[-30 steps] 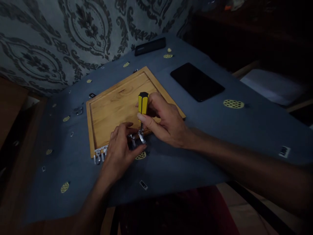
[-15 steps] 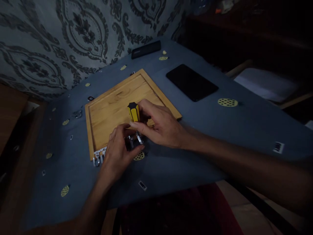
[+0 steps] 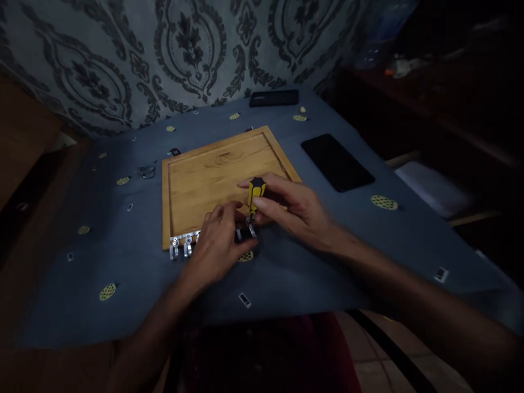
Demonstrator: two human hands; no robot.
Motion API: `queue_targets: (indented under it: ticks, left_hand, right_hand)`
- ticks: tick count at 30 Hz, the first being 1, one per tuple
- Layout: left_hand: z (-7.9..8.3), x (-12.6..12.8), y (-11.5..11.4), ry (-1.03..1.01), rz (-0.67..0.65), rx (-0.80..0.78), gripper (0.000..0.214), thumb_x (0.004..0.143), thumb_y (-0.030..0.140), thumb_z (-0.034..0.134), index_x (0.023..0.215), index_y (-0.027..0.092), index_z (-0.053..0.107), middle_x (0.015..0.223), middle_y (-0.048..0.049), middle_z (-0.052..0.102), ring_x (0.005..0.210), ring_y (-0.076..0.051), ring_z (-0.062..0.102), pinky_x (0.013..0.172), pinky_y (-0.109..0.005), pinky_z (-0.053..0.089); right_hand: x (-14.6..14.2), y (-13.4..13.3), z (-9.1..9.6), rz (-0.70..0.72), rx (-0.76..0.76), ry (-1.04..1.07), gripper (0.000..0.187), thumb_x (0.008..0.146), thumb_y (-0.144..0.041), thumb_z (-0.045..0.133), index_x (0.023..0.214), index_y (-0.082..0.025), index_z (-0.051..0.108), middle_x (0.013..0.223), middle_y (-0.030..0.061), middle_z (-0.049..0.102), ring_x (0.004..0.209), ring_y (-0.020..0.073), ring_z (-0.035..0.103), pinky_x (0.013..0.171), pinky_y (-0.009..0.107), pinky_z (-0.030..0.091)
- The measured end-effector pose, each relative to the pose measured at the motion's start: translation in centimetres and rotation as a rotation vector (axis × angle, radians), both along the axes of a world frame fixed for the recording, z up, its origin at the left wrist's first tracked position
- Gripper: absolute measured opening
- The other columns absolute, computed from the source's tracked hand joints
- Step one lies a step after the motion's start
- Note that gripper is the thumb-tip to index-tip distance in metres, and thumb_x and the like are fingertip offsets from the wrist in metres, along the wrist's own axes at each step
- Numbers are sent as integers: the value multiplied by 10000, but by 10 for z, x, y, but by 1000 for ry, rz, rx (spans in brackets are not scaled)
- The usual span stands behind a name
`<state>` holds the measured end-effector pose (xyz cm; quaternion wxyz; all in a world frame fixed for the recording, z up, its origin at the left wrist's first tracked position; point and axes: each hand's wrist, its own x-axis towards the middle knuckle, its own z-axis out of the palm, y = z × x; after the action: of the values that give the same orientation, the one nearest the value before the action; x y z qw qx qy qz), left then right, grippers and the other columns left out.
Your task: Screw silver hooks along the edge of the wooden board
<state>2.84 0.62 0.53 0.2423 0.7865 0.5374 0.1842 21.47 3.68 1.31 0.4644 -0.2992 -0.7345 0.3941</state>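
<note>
My right hand [image 3: 298, 210] grips a stubby screwdriver [image 3: 256, 192] with a yellow and black handle, held upright between thumb and fingers. Its lower end meets a silver metal hook [image 3: 251, 226] at the near edge of a framed wooden board [image 3: 216, 183]. On that edge, my left hand [image 3: 219, 234] is closed around part of the row of hooks, thumb below and fingers above. To its left, several more double metal hooks [image 3: 187, 245] show along a strip. The screwdriver's tip and the hooks under my left palm are hidden.
A black phone [image 3: 338, 162] lies right of the board. Another dark phone-like object [image 3: 274, 97] rests by the patterned wall. Small metal pieces [image 3: 146, 172] lie on the blue tablecloth [image 3: 143, 295] to the left. A plastic bottle [image 3: 385, 33] stands at the dark back right.
The view has shifted, so board and hands appear farther right. My right hand has changed its hold on the screwdriver, its fingers now reaching out past the handle. My left hand stays at the hooks.
</note>
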Motion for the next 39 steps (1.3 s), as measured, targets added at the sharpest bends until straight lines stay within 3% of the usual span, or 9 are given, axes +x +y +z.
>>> queue_targets:
  ticks: [4, 7, 12, 19, 25, 32, 39]
  left_hand:
    - [-3, -2, -1, 2, -28, 34, 570, 800, 186, 802, 1247, 214, 449, 1128, -61, 664, 1140, -293, 600, 969, -446, 478]
    - [-4, -3, 0, 8, -30, 34, 585, 794, 196, 807, 1251, 220, 443, 1103, -60, 662, 1114, -296, 604, 949, -442, 477]
    - [-3, -1, 1, 21, -51, 10, 518, 796, 208, 798, 1191, 214, 464, 1111, -80, 659, 1136, -325, 585, 944, -467, 464]
    - [-7, -3, 1, -9, -63, 38, 480, 810, 198, 776, 1179, 206, 470, 1060, -68, 657, 1126, -316, 577, 957, -453, 448]
    - [-7, -4, 1, -12, -67, 38, 470, 819, 204, 769, 1177, 204, 465, 1051, -70, 654, 1126, -318, 573, 965, -459, 446]
    - [-1, -4, 1, 7, -61, -23, 453, 833, 194, 759, 1175, 206, 462, 1092, -73, 659, 1159, -315, 566, 975, -458, 442]
    - [-1, -4, 2, 52, -82, -8, 473, 857, 242, 755, 1210, 171, 450, 1148, -102, 662, 1141, -304, 563, 965, -442, 436]
  right_hand:
    - [-1, -1, 11, -95, 8, -63, 262, 935, -461, 672, 853, -213, 672, 764, -3, 613, 579, 111, 561, 516, 250, 477]
    - [-3, -4, 17, -198, -35, -101, 263, 891, -471, 726, 833, -218, 681, 813, 23, 657, 610, 127, 579, 505, 257, 487]
    - [-7, -11, 21, -252, -130, -96, 233, 844, -441, 787, 854, -231, 686, 814, 8, 692, 564, 115, 594, 497, 253, 521]
    - [0, -21, 23, -208, -156, -115, 276, 946, -408, 676, 1192, -284, 695, 1013, 35, 736, 644, 129, 680, 620, 290, 597]
    - [1, -24, 22, -245, -90, -147, 205, 916, -446, 705, 953, -251, 751, 888, 20, 727, 587, 125, 649, 597, 284, 572]
    - [-3, -23, 18, -314, 27, -186, 200, 873, -428, 760, 886, -228, 750, 831, 20, 721, 663, 148, 660, 561, 265, 521]
    - [-4, -19, 16, -289, 135, -179, 134, 893, -361, 750, 891, -228, 742, 824, 11, 728, 707, 150, 667, 636, 283, 527]
